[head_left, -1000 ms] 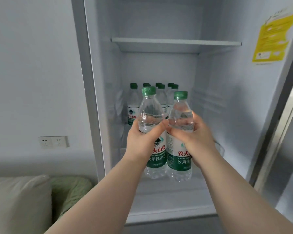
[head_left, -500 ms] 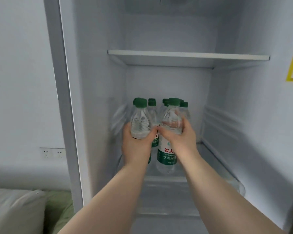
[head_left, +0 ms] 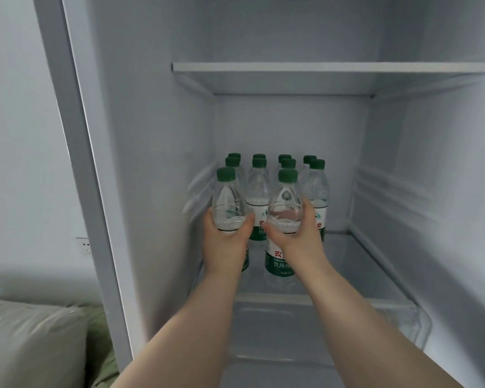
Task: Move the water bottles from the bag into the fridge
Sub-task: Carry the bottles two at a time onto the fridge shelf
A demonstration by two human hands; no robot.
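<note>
Left hand: our left hand (head_left: 226,239) is curled round the clear middle of the left bottle (head_left: 228,203). The thumb lies on the side facing the other bottle and the fingers wrap out of sight behind.
Right hand: our right hand (head_left: 297,236) grips the right bottle (head_left: 284,203) the same way. The thumb is on its inner side and the fingers are round the far side, above the green label.
Held bottles: both stand upright with green caps on, inside the fridge (head_left: 151,163) and just in front of the stored bottles (head_left: 259,186). A narrow gap lies between them. Our thumbs are close together, and we cannot tell if they touch.
Contact with shelf: the right bottle's base sits low, at the glass shelf (head_left: 347,275). We cannot tell whether either base rests on it, and our wrist hides the left base.
Stored bottles: eight green-capped bottles stand upright in two rows of four at the back of the same shelf. The held pair line up with the first and third columns.
Upper shelf: a white upper shelf (head_left: 333,68) spans the compartment above.
Outside the fridge: on the left we see a wall socket (head_left: 84,245) partly hidden by the fridge edge. Lower down are a pale cushion (head_left: 31,340) and some green fabric (head_left: 101,345).
</note>
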